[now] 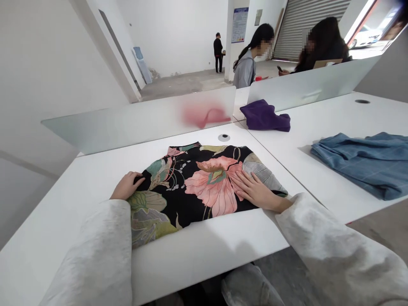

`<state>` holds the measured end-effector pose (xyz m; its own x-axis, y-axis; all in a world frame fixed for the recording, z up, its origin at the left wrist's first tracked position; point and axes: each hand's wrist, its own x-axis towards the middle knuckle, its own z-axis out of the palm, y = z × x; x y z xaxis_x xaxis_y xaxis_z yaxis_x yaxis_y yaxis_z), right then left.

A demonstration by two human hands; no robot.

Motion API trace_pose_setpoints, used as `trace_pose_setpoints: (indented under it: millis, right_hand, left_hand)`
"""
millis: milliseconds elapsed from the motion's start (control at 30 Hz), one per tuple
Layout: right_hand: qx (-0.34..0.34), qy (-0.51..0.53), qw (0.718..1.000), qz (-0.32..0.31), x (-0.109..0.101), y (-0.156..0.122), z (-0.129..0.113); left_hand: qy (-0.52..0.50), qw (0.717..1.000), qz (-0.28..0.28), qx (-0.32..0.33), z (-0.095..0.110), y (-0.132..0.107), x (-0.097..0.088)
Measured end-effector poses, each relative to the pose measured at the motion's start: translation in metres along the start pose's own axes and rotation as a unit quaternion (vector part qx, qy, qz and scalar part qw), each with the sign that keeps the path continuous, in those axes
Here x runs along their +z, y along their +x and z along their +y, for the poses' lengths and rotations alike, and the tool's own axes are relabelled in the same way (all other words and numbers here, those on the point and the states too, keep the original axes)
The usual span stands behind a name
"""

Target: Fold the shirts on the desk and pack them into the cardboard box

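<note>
As laid out now, cloth [204,182]: folded, floral on black, flat on desk [73,182], just on the near side of grommet [224,137].
Left hand [127,185]: near-left of grommet, at the cloth's left edge; fingers curled onto the fabric; pinching or only resting, cannot tell.
Right hand [255,191]: near-right of grommet, palm down on the cloth's right part; fingers spread and straight, gripping nothing.
Hands: well apart, one at each side of the cloth.
Step in hand: judged to be pressing and smoothing the folded cloth, left edge steadied, right side flattened.
Next move calls for: judged, a firm hold on one edge with both hands before any further fold; keep the layers square and free of creases; lift little, to avoid dragging the lower layer.
Panel [127,123]: upright, just beyond grommet; pink shape [205,114] blurred behind it.
Purple cloth [264,115]: bunched, right of grommet, near the panel's end.
Blue cloth [366,163]: far right of grommet, well apart from both hands.
Other people [247,63]: well beyond grommet, past the panels; not at this desk.
</note>
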<state>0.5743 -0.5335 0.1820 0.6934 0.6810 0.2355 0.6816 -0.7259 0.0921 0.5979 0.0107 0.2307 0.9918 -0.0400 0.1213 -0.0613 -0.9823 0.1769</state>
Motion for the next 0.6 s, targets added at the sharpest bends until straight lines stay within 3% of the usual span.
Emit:
trace_pose_setpoints:
  millis: [300,433,533,600]
  right_hand:
    - [0.013,0.001,1.0,-0.005,-0.02,-0.052,-0.015]
    - [-0.01,0.018,0.998,-0.055,-0.044,-0.068,-0.007]
    - [-0.077,0.053,0.99,-0.106,-0.078,-0.058,-0.001]
    - [-0.132,0.081,0.981,-0.12,-0.099,-0.032,-0.007]
  left_hand:
    - [0.007,0.993,-0.078,0.093,0.018,-0.041,-0.017]
    - [0.056,0.989,-0.03,0.132,0.033,-0.051,-0.021]
    - [0.074,0.99,-0.01,0.121,0.047,-0.049,-0.02]
    - [0.067,0.992,-0.023,0.108,0.058,-0.045,-0.016]
